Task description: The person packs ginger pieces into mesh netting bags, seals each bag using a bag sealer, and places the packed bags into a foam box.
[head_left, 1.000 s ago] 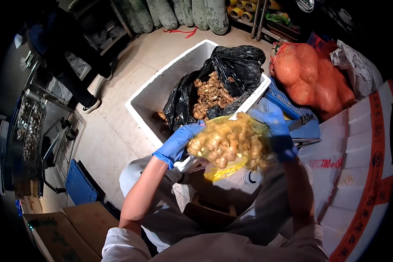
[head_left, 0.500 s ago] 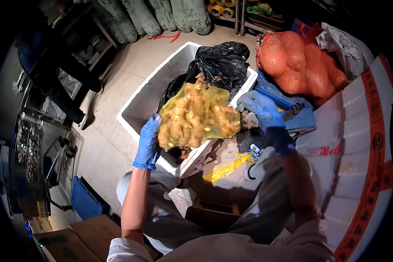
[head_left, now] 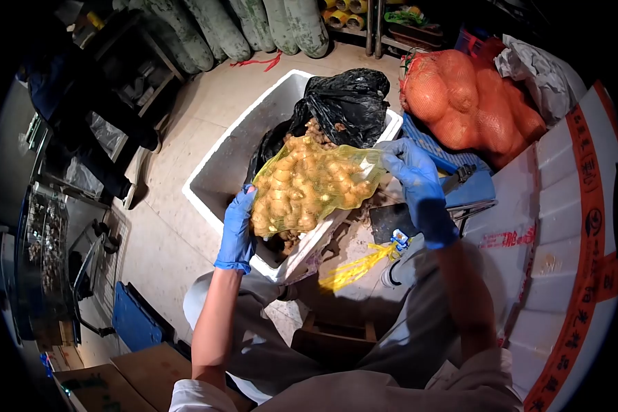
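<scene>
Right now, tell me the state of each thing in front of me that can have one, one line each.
Yellow mesh bag: full of ginger, held up over the box by both hands.
Left hand: gloved, gripping the bag's lower end.
Right hand: gloved, gripping the bag's upper end.
White foam box: open, no lid.
Black plastic bag: open inside the box, loose ginger showing.
Orange net sack: full, lying on its side.
</scene>
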Demonstrator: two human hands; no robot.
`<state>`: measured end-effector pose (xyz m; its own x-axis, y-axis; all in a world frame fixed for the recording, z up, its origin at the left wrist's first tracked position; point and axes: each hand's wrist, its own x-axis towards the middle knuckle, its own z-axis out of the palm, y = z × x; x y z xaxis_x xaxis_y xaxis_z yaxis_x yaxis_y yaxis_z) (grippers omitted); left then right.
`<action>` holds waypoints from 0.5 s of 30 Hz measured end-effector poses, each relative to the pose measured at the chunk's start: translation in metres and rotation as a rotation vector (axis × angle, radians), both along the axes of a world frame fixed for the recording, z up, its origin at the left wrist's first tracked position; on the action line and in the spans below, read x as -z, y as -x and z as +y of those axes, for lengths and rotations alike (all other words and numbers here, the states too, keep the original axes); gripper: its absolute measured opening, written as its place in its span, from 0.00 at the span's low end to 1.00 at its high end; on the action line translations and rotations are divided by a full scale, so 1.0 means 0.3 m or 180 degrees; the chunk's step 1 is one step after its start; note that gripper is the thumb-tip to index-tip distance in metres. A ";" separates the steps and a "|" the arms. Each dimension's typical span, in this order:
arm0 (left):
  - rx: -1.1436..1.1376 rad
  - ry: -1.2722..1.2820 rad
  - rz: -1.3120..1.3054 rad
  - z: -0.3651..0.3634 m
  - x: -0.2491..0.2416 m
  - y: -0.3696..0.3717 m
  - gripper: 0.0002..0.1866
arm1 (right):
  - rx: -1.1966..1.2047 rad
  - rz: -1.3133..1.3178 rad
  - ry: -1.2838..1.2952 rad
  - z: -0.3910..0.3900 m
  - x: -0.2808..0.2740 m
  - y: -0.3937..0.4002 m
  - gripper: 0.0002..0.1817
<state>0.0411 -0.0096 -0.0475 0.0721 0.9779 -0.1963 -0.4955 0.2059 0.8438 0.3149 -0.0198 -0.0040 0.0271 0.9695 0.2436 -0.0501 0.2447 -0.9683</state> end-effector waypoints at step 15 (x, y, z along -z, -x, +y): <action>0.0360 0.0017 -0.0301 -0.042 -0.024 0.041 0.20 | -0.0046 0.1190 -0.0219 -0.008 -0.023 -0.061 0.07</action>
<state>0.0288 -0.0223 -0.0403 0.2001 0.9615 -0.1885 -0.5463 0.2692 0.7932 0.3332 -0.0222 0.0030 0.1129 0.9522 0.2840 -0.4008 0.3052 -0.8638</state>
